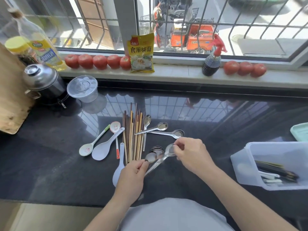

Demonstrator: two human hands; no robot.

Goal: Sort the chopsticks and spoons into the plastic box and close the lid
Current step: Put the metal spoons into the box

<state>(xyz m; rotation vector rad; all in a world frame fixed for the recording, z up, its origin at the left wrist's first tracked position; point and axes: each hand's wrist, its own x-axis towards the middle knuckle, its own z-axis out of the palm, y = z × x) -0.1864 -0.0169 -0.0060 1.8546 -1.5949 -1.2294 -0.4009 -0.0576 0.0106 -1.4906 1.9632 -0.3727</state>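
Chopsticks (133, 130) lie in one bundle at counter centre, mixed dark and pale wood, thin straight sticks running 12 to 6 o'clock. Plastic box (273, 165), translucent white, rectangular, sits at 3 o'clock from my hands, well apart from the pile, open top; dark sticks and white handles already inside. Mint-green lid or tray edge (300, 131) past it at 2 o'clock; cannot tell which.

My left hand (131, 179) pinches a fanned stack of steel spoons (154, 155) at the handle ends. My right hand (191, 154) pinches the bowl of one more steel spoon (169, 150), its handle crossing down toward the left hand. Both hands curled, close together, not touching.

Still loose on the counter:
- three steel spoons (160, 129), shiny, fanned at 1 o'clock of the bundle, handles touching the chopsticks
- white plastic rice paddle (106, 145), matte, at 9 o'clock of the bundle
- small ceramic spoon with green handle (93, 144), further at 9 o'clock
- printed spoon with orange-tipped handle (115, 130), partly under the paddle
- white soup spoon (119, 167), half hidden under my left hand

Countertop (50, 155) is polished black stone, mirrors the window bars. At 10 o'clock: clear plastic tub with lid (82, 88), steel kettle (41, 79), oil bottle (41, 47), yellow-capped jar (18, 47), wooden board (11, 100). Sill at 12 o'clock: tomatoes (98, 61) in rows, yellow powder packet (141, 54), dark spray bottle (211, 62).
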